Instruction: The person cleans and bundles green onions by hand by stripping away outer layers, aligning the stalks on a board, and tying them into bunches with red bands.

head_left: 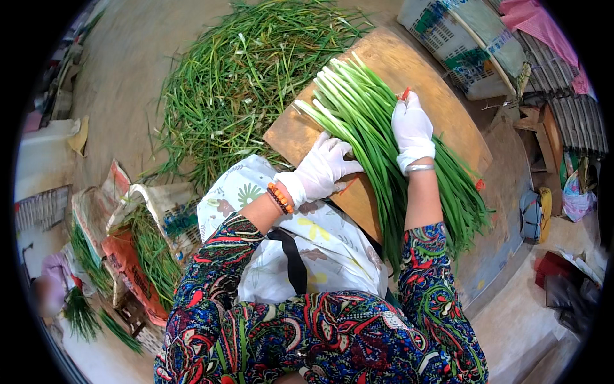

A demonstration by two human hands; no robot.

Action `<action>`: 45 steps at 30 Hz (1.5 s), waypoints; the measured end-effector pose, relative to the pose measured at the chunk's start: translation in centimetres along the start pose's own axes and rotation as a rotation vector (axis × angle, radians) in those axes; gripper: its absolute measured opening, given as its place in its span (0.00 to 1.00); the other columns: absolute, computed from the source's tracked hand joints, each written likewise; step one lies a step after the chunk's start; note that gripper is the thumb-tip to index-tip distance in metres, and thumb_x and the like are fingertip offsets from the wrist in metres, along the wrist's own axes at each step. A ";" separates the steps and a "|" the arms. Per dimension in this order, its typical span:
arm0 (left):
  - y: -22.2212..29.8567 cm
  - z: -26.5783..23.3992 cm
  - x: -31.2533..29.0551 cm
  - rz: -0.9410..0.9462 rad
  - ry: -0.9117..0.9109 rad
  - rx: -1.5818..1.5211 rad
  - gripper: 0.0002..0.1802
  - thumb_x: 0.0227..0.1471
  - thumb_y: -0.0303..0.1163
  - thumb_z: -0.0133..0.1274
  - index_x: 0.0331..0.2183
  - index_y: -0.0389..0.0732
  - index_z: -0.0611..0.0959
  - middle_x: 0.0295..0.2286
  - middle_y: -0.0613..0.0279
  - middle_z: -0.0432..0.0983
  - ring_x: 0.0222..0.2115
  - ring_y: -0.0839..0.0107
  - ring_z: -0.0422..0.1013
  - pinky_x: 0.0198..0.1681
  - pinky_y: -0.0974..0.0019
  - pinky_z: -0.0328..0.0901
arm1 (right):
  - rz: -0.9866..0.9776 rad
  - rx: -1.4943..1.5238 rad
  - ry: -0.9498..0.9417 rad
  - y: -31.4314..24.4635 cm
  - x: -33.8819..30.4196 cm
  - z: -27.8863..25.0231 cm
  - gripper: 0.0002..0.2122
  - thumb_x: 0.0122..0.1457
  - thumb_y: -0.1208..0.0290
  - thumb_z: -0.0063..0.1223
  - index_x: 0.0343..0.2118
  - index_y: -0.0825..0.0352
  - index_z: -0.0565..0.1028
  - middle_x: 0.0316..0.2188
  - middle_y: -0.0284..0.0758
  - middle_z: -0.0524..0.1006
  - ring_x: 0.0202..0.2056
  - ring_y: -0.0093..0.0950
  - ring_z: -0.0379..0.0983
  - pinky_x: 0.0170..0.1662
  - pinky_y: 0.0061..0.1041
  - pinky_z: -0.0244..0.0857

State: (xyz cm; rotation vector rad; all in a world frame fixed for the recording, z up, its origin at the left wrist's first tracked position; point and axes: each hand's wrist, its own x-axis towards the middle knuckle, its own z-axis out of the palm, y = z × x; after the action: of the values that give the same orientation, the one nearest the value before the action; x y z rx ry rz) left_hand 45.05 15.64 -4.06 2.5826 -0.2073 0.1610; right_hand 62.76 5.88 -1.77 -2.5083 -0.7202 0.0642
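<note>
A thick bundle of garlic chives (377,128), white stem ends toward the upper left and green leaves toward the lower right, lies across a wooden board (441,83). My right hand (412,128), in a white glove, is closed in a fist over the bundle's right side. A bit of a red strip (405,94) sticks out at its top. My left hand (323,168), also gloved, rests at the bundle's left edge with its fingers apart. By its thumb a piece of orange-red strip (348,185) shows on the board. What lies beneath the bundle is hidden.
A large heap of loose green leaves (236,83) spreads on the floor beyond the board. White patterned cloth (230,192) covers my lap. Sacks with more greens (150,249) stand at left, where a blurred person (54,281) appears. A plastic basket (457,48) stands at upper right.
</note>
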 end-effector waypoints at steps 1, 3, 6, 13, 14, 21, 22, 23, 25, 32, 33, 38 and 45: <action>0.0 -0.1 0.1 0.008 0.000 -0.009 0.28 0.30 0.31 0.60 0.40 0.56 0.76 0.38 0.62 0.64 0.41 0.59 0.61 0.51 0.55 0.52 | 0.076 -0.043 -0.112 0.2 0.5 -0.3 0.11 0.56 0.65 0.36 0.35 0.65 0.68 0.24 0.48 0.73 0.29 0.47 0.70 0.34 0.43 0.61; -0.1 0.2 -0.4 0.004 0.035 -0.004 0.27 0.29 0.31 0.59 0.39 0.55 0.77 0.35 0.62 0.64 0.40 0.59 0.61 0.50 0.56 0.54 | -0.003 -0.009 -0.144 0.7 0.2 0.3 0.12 0.57 0.62 0.33 0.37 0.63 0.66 0.22 0.49 0.73 0.28 0.49 0.70 0.33 0.45 0.61; 0.4 0.3 -2.3 -0.030 -0.001 -0.026 0.26 0.29 0.30 0.57 0.38 0.57 0.77 0.32 0.64 0.65 0.38 0.61 0.62 0.47 0.57 0.55 | -0.080 0.017 -0.155 -0.6 -1.9 0.7 0.10 0.56 0.63 0.35 0.34 0.62 0.66 0.19 0.46 0.73 0.25 0.47 0.70 0.31 0.45 0.61; 1.6 1.6 -4.2 -0.016 0.021 0.026 0.27 0.28 0.34 0.60 0.39 0.57 0.78 0.36 0.61 0.64 0.38 0.58 0.61 0.50 0.52 0.52 | -0.119 -0.020 -0.239 -2.1 -2.7 0.7 0.09 0.56 0.63 0.36 0.33 0.61 0.67 0.18 0.43 0.73 0.23 0.44 0.70 0.27 0.43 0.60; 1.9 1.7 -4.2 -0.010 0.020 0.045 0.28 0.27 0.35 0.60 0.39 0.58 0.78 0.36 0.61 0.64 0.39 0.57 0.61 0.51 0.51 0.51 | -0.121 -0.018 -0.228 -2.1 -2.7 0.6 0.09 0.56 0.63 0.36 0.33 0.61 0.67 0.18 0.43 0.73 0.23 0.44 0.70 0.27 0.43 0.60; 2.2 2.5 -4.1 -0.062 0.100 -0.081 0.17 0.28 0.40 0.59 0.29 0.54 0.82 0.39 0.63 0.66 0.42 0.60 0.60 0.52 0.50 0.46 | -0.104 -0.027 -0.190 -2.0 -2.8 0.8 0.10 0.56 0.63 0.36 0.34 0.62 0.68 0.18 0.43 0.73 0.23 0.45 0.70 0.27 0.43 0.61; 2.3 2.7 -4.0 -0.085 0.108 -0.087 0.15 0.29 0.40 0.59 0.28 0.54 0.82 0.39 0.64 0.66 0.42 0.60 0.60 0.52 0.51 0.47 | -0.093 -0.032 -0.192 -2.0 -2.8 0.8 0.10 0.56 0.63 0.36 0.34 0.62 0.68 0.18 0.43 0.73 0.23 0.45 0.70 0.27 0.43 0.61; 2.3 2.8 -3.9 -0.093 0.133 -0.077 0.14 0.29 0.40 0.59 0.27 0.54 0.82 0.38 0.65 0.67 0.41 0.60 0.61 0.51 0.51 0.48 | -0.100 -0.026 -0.173 -2.0 -2.8 0.9 0.10 0.56 0.63 0.36 0.33 0.62 0.68 0.18 0.43 0.73 0.22 0.45 0.70 0.27 0.44 0.60; 2.3 3.1 -3.8 -0.106 0.183 -0.061 0.11 0.31 0.39 0.58 0.26 0.54 0.82 0.36 0.67 0.68 0.40 0.61 0.61 0.49 0.52 0.50 | -0.114 -0.018 -0.137 -2.0 -2.9 1.0 0.10 0.56 0.63 0.36 0.33 0.62 0.68 0.17 0.43 0.73 0.22 0.45 0.70 0.27 0.44 0.60; 1.8 2.5 -3.8 -0.028 0.273 -0.075 0.05 0.34 0.34 0.56 0.21 0.48 0.79 0.25 0.69 0.71 0.30 0.68 0.66 0.35 0.63 0.60 | -0.123 0.236 0.003 -1.5 -3.2 1.7 0.10 0.54 0.65 0.44 0.36 0.60 0.74 0.34 0.40 0.75 0.34 0.40 0.71 0.36 0.34 0.64; 1.7 2.1 -4.1 -0.022 0.218 -0.051 0.05 0.33 0.33 0.56 0.21 0.47 0.79 0.25 0.68 0.70 0.29 0.67 0.66 0.33 0.63 0.60 | -0.105 0.255 -0.024 -1.7 -3.3 1.6 0.10 0.54 0.65 0.44 0.36 0.59 0.74 0.33 0.40 0.75 0.34 0.40 0.71 0.36 0.34 0.64; 1.7 -0.7 -4.4 0.018 0.252 0.010 0.06 0.33 0.29 0.56 0.22 0.46 0.77 0.22 0.65 0.68 0.24 0.64 0.66 0.26 0.62 0.62 | -0.036 0.380 -0.073 -1.2 -3.2 1.5 0.09 0.54 0.64 0.45 0.34 0.57 0.75 0.33 0.38 0.75 0.35 0.37 0.71 0.37 0.30 0.64; 2.7 -3.1 -4.0 0.092 0.346 0.181 0.11 0.27 0.28 0.54 0.23 0.48 0.77 0.30 0.69 0.68 0.34 0.66 0.66 0.36 0.61 0.62 | -0.074 0.419 -0.080 -0.4 -2.9 2.3 0.09 0.53 0.66 0.46 0.36 0.57 0.75 0.33 0.37 0.75 0.36 0.35 0.72 0.38 0.27 0.64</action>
State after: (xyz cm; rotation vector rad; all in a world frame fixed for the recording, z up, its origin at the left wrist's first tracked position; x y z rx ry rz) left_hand 40.39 15.49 -0.65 2.6702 -0.1903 0.6821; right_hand 59.62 5.81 -3.80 -2.0878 -0.7440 0.2623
